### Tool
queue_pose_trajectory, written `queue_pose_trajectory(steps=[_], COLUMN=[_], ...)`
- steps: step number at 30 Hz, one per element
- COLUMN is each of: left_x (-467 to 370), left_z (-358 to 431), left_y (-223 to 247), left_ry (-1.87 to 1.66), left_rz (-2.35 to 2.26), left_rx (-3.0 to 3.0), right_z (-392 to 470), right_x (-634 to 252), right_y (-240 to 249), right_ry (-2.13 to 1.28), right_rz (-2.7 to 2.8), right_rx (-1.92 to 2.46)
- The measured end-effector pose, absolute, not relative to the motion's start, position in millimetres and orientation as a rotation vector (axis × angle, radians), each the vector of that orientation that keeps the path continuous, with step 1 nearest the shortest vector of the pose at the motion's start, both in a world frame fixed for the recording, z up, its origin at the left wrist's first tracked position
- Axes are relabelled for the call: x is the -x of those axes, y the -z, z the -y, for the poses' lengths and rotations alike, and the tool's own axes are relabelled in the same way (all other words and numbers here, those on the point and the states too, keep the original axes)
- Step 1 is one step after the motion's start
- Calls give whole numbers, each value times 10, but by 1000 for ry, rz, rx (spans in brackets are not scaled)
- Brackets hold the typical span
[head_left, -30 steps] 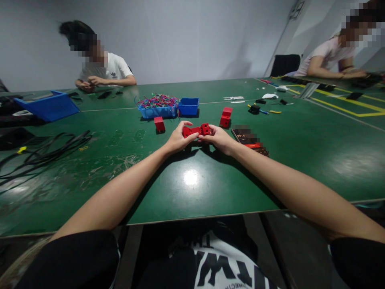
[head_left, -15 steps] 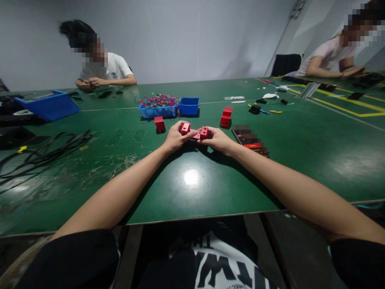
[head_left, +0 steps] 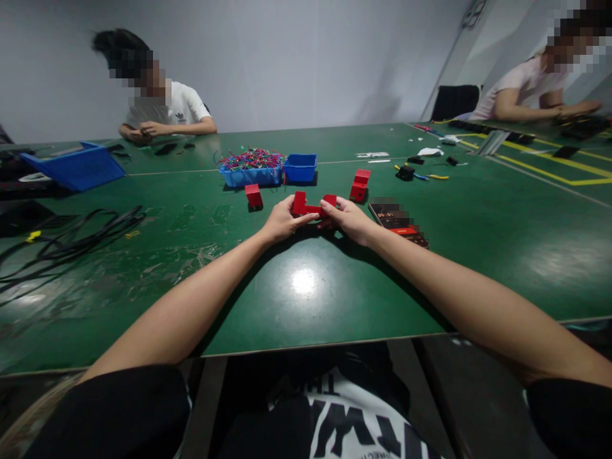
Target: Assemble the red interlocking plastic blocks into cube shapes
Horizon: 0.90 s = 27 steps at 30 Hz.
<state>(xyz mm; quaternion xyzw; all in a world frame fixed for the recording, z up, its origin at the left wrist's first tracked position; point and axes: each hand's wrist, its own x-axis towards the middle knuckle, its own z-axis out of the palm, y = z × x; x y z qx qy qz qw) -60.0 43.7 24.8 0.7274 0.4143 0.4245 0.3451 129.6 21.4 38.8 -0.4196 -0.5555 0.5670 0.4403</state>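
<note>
Between both hands is a red U-shaped bracket, raised just over the green table. My left hand is closed on its left end, with the thumb along the lower edge. Its right end is pinched by my right hand, whose thumb covers part of the face. Behind my left hand stands a small red block. Another red piece, stepped in shape, stands behind my right hand. A phone with a lit screen lies to the right of that hand.
A blue bin of colourful wires and a smaller blue bin stand behind the hands. Black cables and a tilted blue bin are at left. Pliers lie at right. Two people sit across the table.
The red bracket has been turned in my hands: its holed faces showed before, and a plain flat side shows now. The forearms have barely moved.
</note>
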Motion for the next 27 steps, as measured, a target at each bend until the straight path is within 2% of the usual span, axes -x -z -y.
queue_pose_trajectory(steps=[20,27], left_x=[599,587], left_z=[-351,-376], left_y=[-268,-232], left_ry=[-1104,-1220], left_rz=[-1014,-1049], left_rx=[-2273,-2462], right_z=[-263,-291], right_x=[-1329,-1281], right_y=[-329,-303], right_ry=[-1318,-1310], right_rz=[1391,1288], right_rx=[1020,1086])
